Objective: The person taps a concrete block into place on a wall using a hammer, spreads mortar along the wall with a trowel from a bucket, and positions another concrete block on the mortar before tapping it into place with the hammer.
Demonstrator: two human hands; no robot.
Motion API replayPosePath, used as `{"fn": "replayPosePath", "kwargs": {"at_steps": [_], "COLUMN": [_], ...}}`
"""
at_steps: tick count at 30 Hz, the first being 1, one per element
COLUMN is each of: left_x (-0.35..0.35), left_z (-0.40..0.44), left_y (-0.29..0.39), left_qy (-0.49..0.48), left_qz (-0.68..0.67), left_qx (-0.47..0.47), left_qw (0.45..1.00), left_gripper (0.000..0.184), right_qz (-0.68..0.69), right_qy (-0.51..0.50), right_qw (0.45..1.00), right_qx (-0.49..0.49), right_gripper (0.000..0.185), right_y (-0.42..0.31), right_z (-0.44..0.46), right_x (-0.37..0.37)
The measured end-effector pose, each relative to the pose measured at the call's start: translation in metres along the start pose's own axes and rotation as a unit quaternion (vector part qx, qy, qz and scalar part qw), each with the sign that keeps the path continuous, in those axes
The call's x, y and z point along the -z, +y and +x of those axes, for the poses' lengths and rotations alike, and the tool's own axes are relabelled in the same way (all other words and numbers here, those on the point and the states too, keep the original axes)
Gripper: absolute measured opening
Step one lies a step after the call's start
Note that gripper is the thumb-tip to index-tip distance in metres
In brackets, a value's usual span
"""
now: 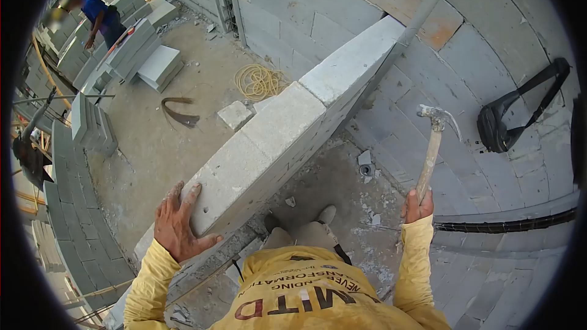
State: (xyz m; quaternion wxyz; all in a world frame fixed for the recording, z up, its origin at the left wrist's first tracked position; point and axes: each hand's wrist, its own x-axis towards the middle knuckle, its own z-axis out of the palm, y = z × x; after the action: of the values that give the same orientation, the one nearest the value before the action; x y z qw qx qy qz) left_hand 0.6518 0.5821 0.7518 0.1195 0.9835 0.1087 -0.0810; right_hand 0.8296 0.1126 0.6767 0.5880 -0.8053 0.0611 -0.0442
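My right hand (418,206) is wrapped round the wooden handle of a claw hammer (433,146), held upright with its grey, mortar-smeared head at the top. My left hand (177,223) rests on the near part of a low wall of pale blocks (238,162), fingers apart and thumb over the wall's side edge. The block wall runs diagonally away from me to the upper right, where a grey pole (422,15) stands against it. Joints between the blocks show along its top.
A coil of yellowish rope (260,81), a block piece (235,114) and a bent brush-like bundle (180,113) lie beyond the wall. Rubble (365,159) is near my feet. A black bag (498,123) hangs at right. A person (101,18) in blue stands by stacked blocks (131,48).
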Motion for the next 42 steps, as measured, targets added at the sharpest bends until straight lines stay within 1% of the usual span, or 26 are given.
{"fn": "replayPosePath", "kwargs": {"at_steps": [1, 4, 7, 9, 10, 13, 14, 15, 16, 17, 18, 19, 22, 25, 28, 31, 34, 37, 38, 40, 41, 42], "left_x": [0.000, -0.003, -0.007, -0.009, -0.009, -0.007, -0.006, -0.005, -0.005, -0.005, -0.005, -0.004, -0.003, -0.005, -0.007, -0.007, -0.007, -0.009, -0.008, -0.011, -0.012, -0.011], "left_z": [0.001, -0.001, 0.002, 0.001, 0.001, 0.001, 0.000, 0.000, 0.000, 0.000, 0.000, -0.001, 0.001, -0.001, -0.001, -0.001, -0.005, -0.005, -0.004, -0.006, -0.006, -0.007], "left_y": [-0.001, -0.002, -0.002, -0.001, -0.001, 0.001, 0.002, 0.001, 0.001, 0.001, 0.002, 0.002, 0.000, -0.002, 0.000, 0.000, 0.000, 0.001, -0.001, -0.006, -0.009, -0.013], "left_qy": [-0.001, 0.004, 0.019, 0.024, 0.027, 0.028, 0.025, 0.023, 0.022, 0.022, 0.019, 0.017, 0.027, 0.027, 0.032, 0.038, 0.041, 0.040, 0.040, 0.053, 0.061, 0.074], "left_qz": [0.005, 0.017, 0.030, 0.033, 0.033, 0.031, 0.031, 0.030, 0.029, 0.027, 0.025, 0.022, 0.024, 0.025, 0.028, 0.030, 0.029, 0.019, 0.017, 0.024, 0.026, -0.009], "left_qx": [0.002, 0.003, -0.004, -0.005, -0.003, 0.005, 0.008, 0.008, 0.008, 0.006, 0.005, 0.004, 0.002, 0.003, 0.009, 0.014, 0.014, 0.015, 0.019, -0.006, -0.015, -0.037], "left_qw": [1.000, 1.000, 0.999, 0.999, 0.999, 0.999, 0.999, 0.999, 0.999, 0.999, 0.999, 1.000, 0.999, 0.999, 0.999, 0.999, 0.999, 0.999, 0.999, 0.998, 0.998, 0.997], "left_gripper": [0.111, 0.108, 0.105, 0.103, 0.102, 0.101, 0.101, 0.100, 0.100, 0.099, 0.099, 0.099, 0.099, 0.099, 0.099, 0.099, 0.099, 0.098, 0.097, 0.098, 0.098, 0.097], "right_qz": [-0.032, -0.175, -0.191, -0.076, -0.015, 0.112, 0.083, -0.027, -0.136, -0.276, -0.410, -0.534, -0.481, -0.327, -0.201, -0.352, -0.526, -0.414, -0.360, -0.223, -0.155, -0.141], "right_qy": [-0.024, -0.053, -0.058, -0.053, -0.051, -0.069, -0.093, -0.106, -0.116, -0.172, -0.224, -0.269, -0.257, -0.182, -0.105, -0.154, -0.269, -0.275, -0.255, -0.253, -0.254, -0.251], "right_qw": [0.999, 0.980, 0.971, 0.980, 0.979, 0.949, 0.943, 0.949, 0.944, 0.914, 0.862, 0.788, 0.816, 0.898, 0.947, 0.897, 0.799, 0.856, 0.879, 0.928, 0.943, 0.942], "right_qx": [0.019, 0.081, 0.127, 0.175, 0.199, 0.288, 0.309, 0.295, 0.279, 0.240, 0.196, 0.146, 0.193, 0.233, 0.229, 0.221, 0.114, 0.144, 0.178, 0.158, 0.146, 0.171], "right_gripper": [0.030, 0.035, 0.040, 0.041, 0.041, 0.039, 0.037, 0.037, 0.037, 0.038, 0.038, 0.038, 0.037, 0.041, 0.039, 0.046, 0.045, 0.043, 0.038, 0.035, 0.034, 0.036], "right_y": [-0.016, -0.047, -0.119, -0.177, -0.194, -0.209, -0.202, -0.182, -0.163, -0.153, -0.147, -0.146, -0.177, -0.219, -0.217, -0.162, -0.150, -0.178, -0.177, -0.186, -0.192, -0.194], "right_z": [0.006, 0.022, 0.019, 0.007, 0.006, 0.015, 0.018, 0.021, 0.023, 0.024, 0.025, 0.025, 0.021, 0.011, 0.010, 0.010, 0.008, 0.000, -0.005, -0.011, -0.011, -0.010], "right_x": [0.003, 0.004, -0.014, -0.027, -0.036, -0.059, -0.067, -0.073, -0.079, -0.086, -0.092, -0.096, -0.091, -0.092, -0.100, -0.106, -0.113, -0.104, -0.104, -0.110, -0.113, -0.117]}}
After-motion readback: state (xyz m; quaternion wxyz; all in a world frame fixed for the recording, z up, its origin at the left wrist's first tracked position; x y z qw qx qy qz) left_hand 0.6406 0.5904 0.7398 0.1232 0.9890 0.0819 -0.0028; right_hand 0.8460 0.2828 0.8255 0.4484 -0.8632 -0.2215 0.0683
